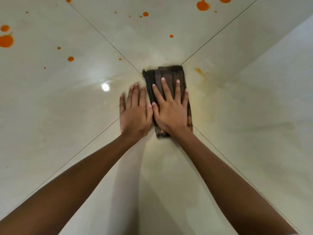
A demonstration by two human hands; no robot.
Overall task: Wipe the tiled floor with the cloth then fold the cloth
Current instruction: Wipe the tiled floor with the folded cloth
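A dark brown striped cloth [166, 73], folded into a narrow pad, lies flat on the pale tiled floor [237, 150] where four tiles meet. My right hand [171, 109] presses flat on top of the cloth with its fingers spread. My left hand [134, 112] lies flat on the bare tile just left of the cloth, its thumb side touching the cloth's left edge and my right thumb. Orange spill spots [202, 5] dot the floor beyond the cloth, and a faint orange smear [199, 71] lies to the cloth's right.
More orange blotches [6, 41] sit at the far left, with smaller drops [70, 59] scattered across the upper left tile. A bright light reflection [105, 87] shines on the glossy floor left of my hands. A pale wall or step [288, 53] rises at the right.
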